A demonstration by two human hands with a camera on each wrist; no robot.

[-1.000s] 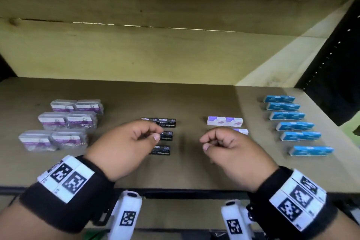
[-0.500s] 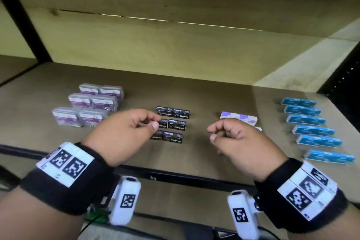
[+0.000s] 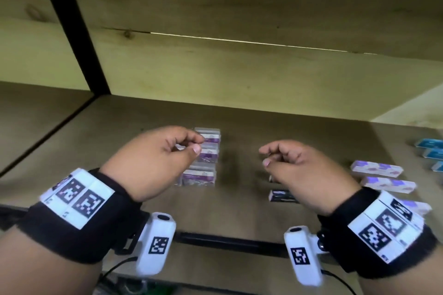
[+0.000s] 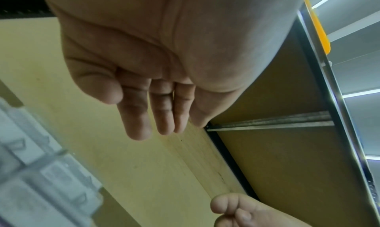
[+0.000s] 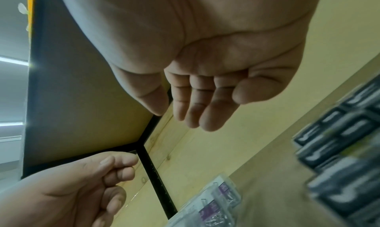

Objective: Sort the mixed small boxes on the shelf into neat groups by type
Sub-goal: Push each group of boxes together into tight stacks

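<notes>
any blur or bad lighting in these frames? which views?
Head: shelf dim, blue boxes smeared at the right edge. Left wrist: clear boxes blurred, left hand sharp. Right wrist: black boxes streaked by motion blur; ceiling lights flare at the left edge.

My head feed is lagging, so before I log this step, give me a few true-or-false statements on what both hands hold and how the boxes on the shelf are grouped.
1. The left hand holds a box. False: its fingers are loosely curled and hold nothing.
2. The right hand holds nothing. True.
3. The clear purple-labelled boxes sit together in one group. True.
4. The blue boxes are at the far left of the shelf. False: they are at the far right edge.
5. The black boxes are stacked on the white-and-purple boxes. False: they lie on the shelf to the left of them, partly hidden by the right hand.
</notes>
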